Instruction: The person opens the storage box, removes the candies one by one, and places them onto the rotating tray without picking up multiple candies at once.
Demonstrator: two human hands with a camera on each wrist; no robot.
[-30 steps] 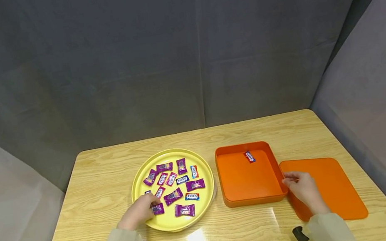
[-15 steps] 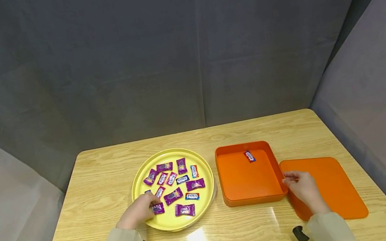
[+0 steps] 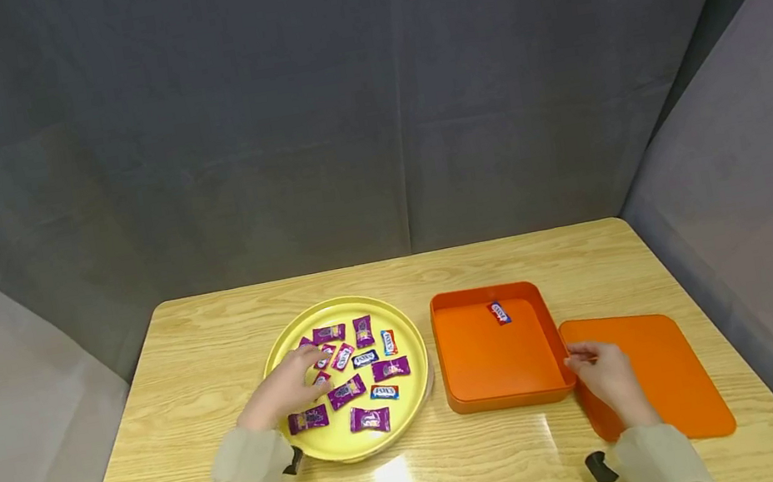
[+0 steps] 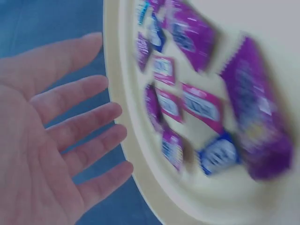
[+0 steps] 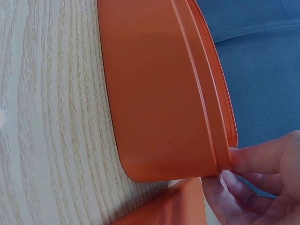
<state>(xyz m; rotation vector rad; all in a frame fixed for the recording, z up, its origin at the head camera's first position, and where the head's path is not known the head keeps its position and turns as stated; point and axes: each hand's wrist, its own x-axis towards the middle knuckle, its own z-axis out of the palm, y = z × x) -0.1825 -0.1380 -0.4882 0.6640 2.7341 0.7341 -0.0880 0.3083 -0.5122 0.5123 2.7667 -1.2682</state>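
Note:
Fingers spread and nothing in them, my left hand [image 3: 281, 391] is over the left side of a round yellow plate [image 3: 343, 446]. Several wrapped candies lie on the plate. A large purple one [image 3: 308, 419] is just below the hand, and a small blue one [image 4: 219, 153] shows beside it in the left wrist view. The hand covers part of some pink and purple candies. My right hand [image 3: 609, 378] pinches the rim at the right side of a square orange box [image 3: 505, 365], thumb and fingers on either side of its wall. One red and blue candy [image 3: 499, 313] lies inside the box.
A flat orange lid [image 3: 669, 373] lies on the wooden table [image 3: 469, 472] to the right of the box, partly under the right hand. Grey cloth [image 3: 366, 109] hangs behind the table and at both sides.
My left hand has come away from the purple candy at the plate's front left and moved up and slightly right, its fingers spreading. The right hand and box stay put.

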